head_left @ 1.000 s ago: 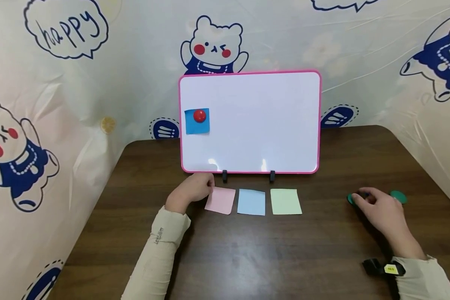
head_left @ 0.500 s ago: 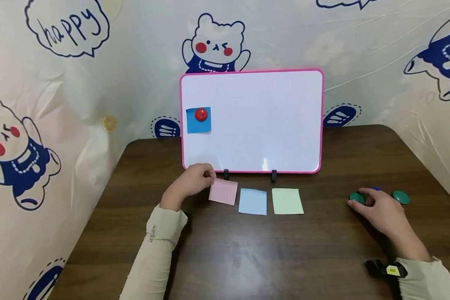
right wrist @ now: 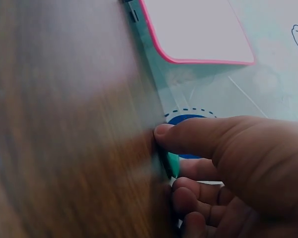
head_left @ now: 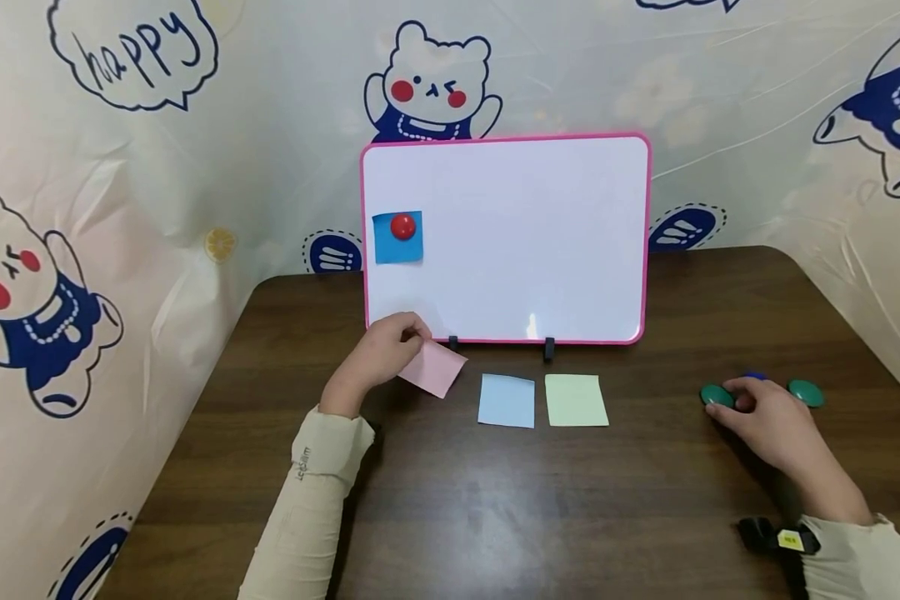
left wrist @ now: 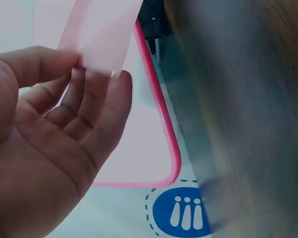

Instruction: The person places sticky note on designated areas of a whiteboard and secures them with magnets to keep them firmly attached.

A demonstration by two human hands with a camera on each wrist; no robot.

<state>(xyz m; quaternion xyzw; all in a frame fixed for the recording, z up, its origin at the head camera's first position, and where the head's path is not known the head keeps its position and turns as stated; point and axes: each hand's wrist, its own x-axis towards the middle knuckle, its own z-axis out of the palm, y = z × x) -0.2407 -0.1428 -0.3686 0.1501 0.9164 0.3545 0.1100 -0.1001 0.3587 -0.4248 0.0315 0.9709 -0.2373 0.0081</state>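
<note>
In the head view my left hand [head_left: 378, 354] pinches a pink sticky note [head_left: 435, 368] by its upper corner, in front of the whiteboard's lower left edge. The left wrist view shows the pink note [left wrist: 107, 34] between thumb and fingertips, with light passing through it. At the right of the table, my right hand [head_left: 776, 425] has thumb and index finger around the edges of a round green magnet [head_left: 716, 395]. In the right wrist view only a sliver of that green magnet [right wrist: 174, 164] shows between them. A blue magnet [head_left: 755, 376] peeks out behind the hand.
The pink-framed whiteboard [head_left: 525, 233] stands on black feet. A red magnet [head_left: 402, 226] sits over a dark blue note [head_left: 397, 250] on it. A light blue note [head_left: 506, 401] and a pale green note [head_left: 577, 401] lie in front. Another green magnet [head_left: 806, 393] lies far right.
My left hand has lifted the pink note off the table, up toward the board, and tilted it. My right hand's fingers have shifted slightly around the green magnet, which now shows more.
</note>
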